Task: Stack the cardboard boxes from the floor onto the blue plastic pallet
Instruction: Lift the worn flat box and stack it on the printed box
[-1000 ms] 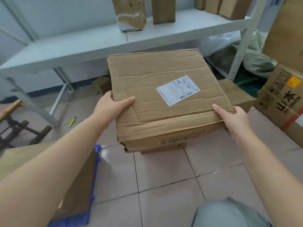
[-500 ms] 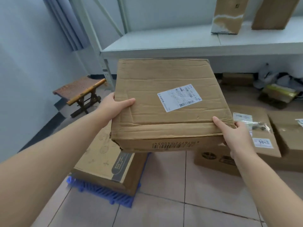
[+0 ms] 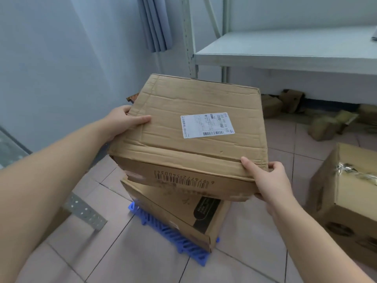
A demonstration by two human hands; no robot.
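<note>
While both hands, left hand [image 3: 124, 121] and right hand [image 3: 267, 180], clasp the creased brown cardboard box [image 3: 193, 137], fingers wrapped round its edges, lower it level onto the flat brown box [image 3: 183, 211] at 6 o'clock on the blue plastic pallet [image 3: 161, 227].

Pale blue wall [image 3: 51, 58], beige tiled floor [image 3: 142, 262], grey metal shelving [image 3: 285, 56], folded blue curtain [image 3: 155, 23], soft even light

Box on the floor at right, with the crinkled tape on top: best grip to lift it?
Take the floor box with both hands on its opposite side walls, low down and coming in from above. It sits upright and looks too wide for one hand. Keep off the top: the crinkled tape there is loose. Both hands are busy holding the labelled box for now.
</note>
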